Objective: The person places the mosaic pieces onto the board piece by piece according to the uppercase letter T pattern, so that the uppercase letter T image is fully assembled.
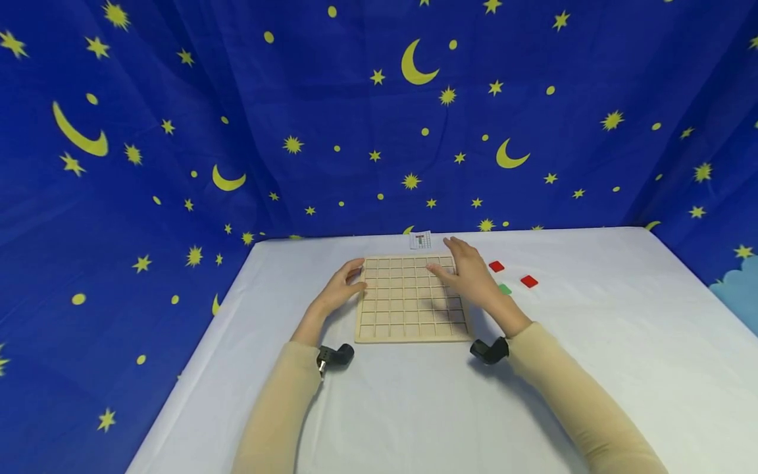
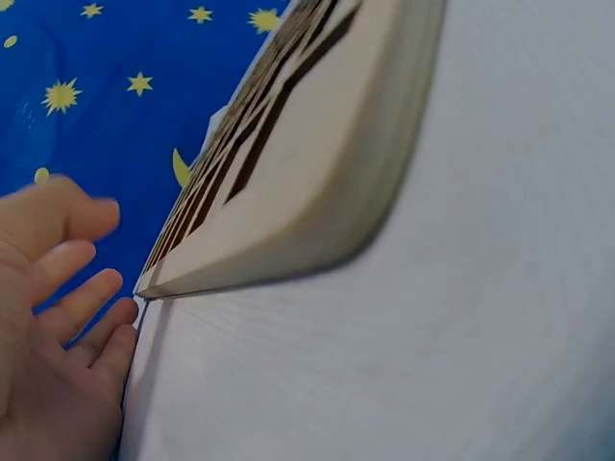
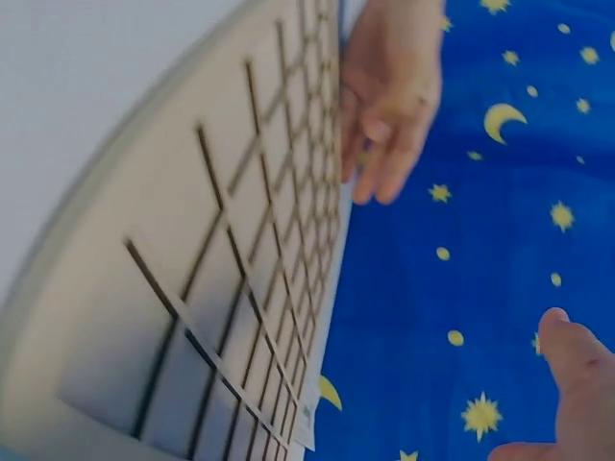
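Note:
A light wooden board (image 1: 414, 299) with a grid of square cells lies flat on the table. My left hand (image 1: 339, 288) is at its left edge, thumb and fingers apart, fingertips right at the rim. In the left wrist view the fingers (image 2: 82, 307) are loosely bent beside the board's rim, with nothing in them. Over the board's right side is my right hand (image 1: 472, 276), thumb spread toward the grid and the other fingers extended, holding nothing. Its thumb and fingertips show at the lower right of the right wrist view. A green tile (image 1: 505, 289) is partly hidden behind this hand.
Two red tiles, a nearer one (image 1: 530, 281) and a farther one (image 1: 496, 266), lie right of the board. A small printed card (image 1: 420, 240) with a coloured grid is behind it. White cloth covers the table (image 1: 408, 408); a blue star-and-moon curtain (image 1: 355, 118) surrounds it.

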Demonstrator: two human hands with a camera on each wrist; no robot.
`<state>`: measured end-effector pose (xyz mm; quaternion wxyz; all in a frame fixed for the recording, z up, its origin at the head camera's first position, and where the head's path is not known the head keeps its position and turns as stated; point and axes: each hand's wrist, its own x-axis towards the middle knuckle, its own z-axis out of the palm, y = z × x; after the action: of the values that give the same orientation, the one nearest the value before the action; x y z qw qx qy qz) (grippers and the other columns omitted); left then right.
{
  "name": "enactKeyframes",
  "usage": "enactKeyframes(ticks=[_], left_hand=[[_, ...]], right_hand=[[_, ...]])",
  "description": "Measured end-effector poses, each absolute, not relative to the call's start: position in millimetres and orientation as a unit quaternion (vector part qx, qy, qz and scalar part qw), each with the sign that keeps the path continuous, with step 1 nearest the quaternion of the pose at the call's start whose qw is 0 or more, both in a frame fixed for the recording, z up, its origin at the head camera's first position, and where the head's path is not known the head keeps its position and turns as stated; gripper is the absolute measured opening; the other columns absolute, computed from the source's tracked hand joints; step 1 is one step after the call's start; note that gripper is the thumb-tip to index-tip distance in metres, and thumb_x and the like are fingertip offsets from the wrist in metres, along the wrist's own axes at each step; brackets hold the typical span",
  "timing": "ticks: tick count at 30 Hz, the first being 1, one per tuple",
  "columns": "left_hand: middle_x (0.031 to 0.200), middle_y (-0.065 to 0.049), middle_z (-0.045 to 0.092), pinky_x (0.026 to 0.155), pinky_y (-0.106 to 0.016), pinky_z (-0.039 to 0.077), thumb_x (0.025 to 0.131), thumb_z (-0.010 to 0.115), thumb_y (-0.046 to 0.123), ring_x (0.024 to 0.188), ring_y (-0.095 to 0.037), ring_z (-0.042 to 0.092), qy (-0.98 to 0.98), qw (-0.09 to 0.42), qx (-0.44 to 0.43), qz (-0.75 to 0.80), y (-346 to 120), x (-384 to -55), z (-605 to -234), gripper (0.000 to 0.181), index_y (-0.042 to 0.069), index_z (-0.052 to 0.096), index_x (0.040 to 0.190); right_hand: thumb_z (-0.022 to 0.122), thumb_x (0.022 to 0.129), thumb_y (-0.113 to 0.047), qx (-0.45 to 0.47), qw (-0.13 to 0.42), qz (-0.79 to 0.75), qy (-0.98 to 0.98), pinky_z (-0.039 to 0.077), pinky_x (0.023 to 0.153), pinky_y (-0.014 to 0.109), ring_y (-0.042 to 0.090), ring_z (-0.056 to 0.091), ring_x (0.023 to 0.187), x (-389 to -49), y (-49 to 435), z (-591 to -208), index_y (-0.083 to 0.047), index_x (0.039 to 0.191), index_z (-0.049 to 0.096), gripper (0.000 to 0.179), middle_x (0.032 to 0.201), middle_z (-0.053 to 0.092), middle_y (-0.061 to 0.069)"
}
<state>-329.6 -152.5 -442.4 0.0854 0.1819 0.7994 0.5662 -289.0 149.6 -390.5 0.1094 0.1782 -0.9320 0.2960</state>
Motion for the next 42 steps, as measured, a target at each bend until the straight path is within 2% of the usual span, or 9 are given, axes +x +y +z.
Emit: enactKeyframes(ticks=[7,13,20,33,37,42], left_hand=[[0.143,-0.025,0.035,0.113,-0.031,0.025,0.086,0.053,-0.008,0.135,-0.033,0.031,0.822,0.069,0.17,0.539,-150,-327,-445,0.059,-0.008,0.032,0.141],[0.142,-0.024,0.038,0.113,-0.033,0.025,0.082,0.052,-0.009,0.134,-0.034,0.033,0.842,0.057,0.165,0.511,-148,-328,-446,0.06,-0.007,0.035,0.14],[0.142,-0.024,0.038,0.113,-0.035,0.024,0.081,0.051,-0.01,0.133,-0.034,0.033,0.862,0.051,0.163,0.477,-147,-329,-446,0.061,-0.008,0.035,0.14],[0.141,-0.027,0.038,0.113,-0.037,0.025,0.079,0.051,-0.012,0.132,-0.036,0.034,0.859,0.049,0.164,0.482,-150,-327,-447,0.062,-0.011,0.035,0.138],[0.141,-0.027,0.037,0.113,-0.036,0.025,0.079,0.05,-0.012,0.132,-0.036,0.034,0.857,0.052,0.166,0.484,-150,-327,-447,0.061,-0.012,0.035,0.138],[0.142,-0.025,0.037,0.113,-0.035,0.025,0.08,0.051,-0.012,0.133,-0.035,0.034,0.858,0.058,0.158,0.486,-149,-328,-448,0.061,-0.01,0.035,0.139]], right_hand=[[0.056,0.091,-0.046,0.141,0.127,0.37,-0.909,0.027,0.107,0.058,0.041,0.029,0.133,-294,170,-380,0.004,0.142,0.035,0.074,0.144,0.034,0.025],[0.057,0.09,-0.046,0.105,0.169,0.409,-0.891,0.038,0.101,0.055,0.04,0.04,0.126,-297,194,-373,0.001,0.14,0.042,0.07,0.141,0.041,0.022],[0.059,0.09,-0.043,0.054,0.216,0.453,-0.863,0.036,0.105,0.048,0.037,0.043,0.125,-298,230,-376,0.001,0.136,0.047,0.064,0.136,0.048,0.021],[0.062,0.089,-0.037,-0.032,0.22,0.467,-0.856,0.038,0.105,0.044,0.039,0.046,0.122,-289,277,-412,0.005,0.134,0.047,0.063,0.131,0.051,0.024],[0.064,0.088,-0.038,-0.059,0.219,0.473,-0.851,0.038,0.105,0.038,0.037,0.047,0.121,-289,283,-427,0.004,0.135,0.046,0.066,0.13,0.052,0.024],[0.064,0.089,-0.033,-0.067,0.202,0.47,-0.857,0.038,0.104,0.046,0.041,0.047,0.12,-286,291,-443,0.006,0.135,0.045,0.063,0.13,0.052,0.025]])
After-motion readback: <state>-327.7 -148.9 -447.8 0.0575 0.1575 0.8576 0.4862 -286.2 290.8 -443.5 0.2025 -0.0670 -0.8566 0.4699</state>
